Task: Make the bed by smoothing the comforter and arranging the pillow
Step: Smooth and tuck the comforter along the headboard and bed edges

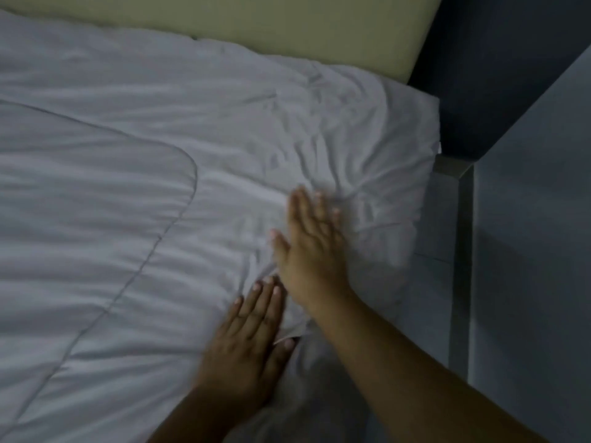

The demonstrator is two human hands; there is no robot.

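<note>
Fingers (pixel 307 212) stretched out straight and close together, flat on white cloth, gripping nothing. Right hand (pixel 311 247) palm down on the pillow (pixel 361 161), blurred at the fingertips, forearm running in from the near right corner. Left hand (pixel 249 327) just nearer and to the left, also spread flat, fingers long and together, thumb tucked down toward a dark fold at the pillow's near edge; nothing clasped there either. Both hands almost touching, right thumb just above left fingertips.

Pillow lying at the right end of the bed, heavily creased, wrinkles fanning out from under the right hand toward its far right corner. Comforter (pixel 89 225) spread across the left and middle, white, softly rippled, with a stitched seam curving from the far left down toward the near left. Left hand resting where comforter meets pillow.

Pale yellowish headboard (pixel 303 30) along the far edge. Dark wall (pixel 499 68) beyond the pillow's far right corner, grey cabinet top (pixel 537 251) along the right side, well apart from both hands.
</note>
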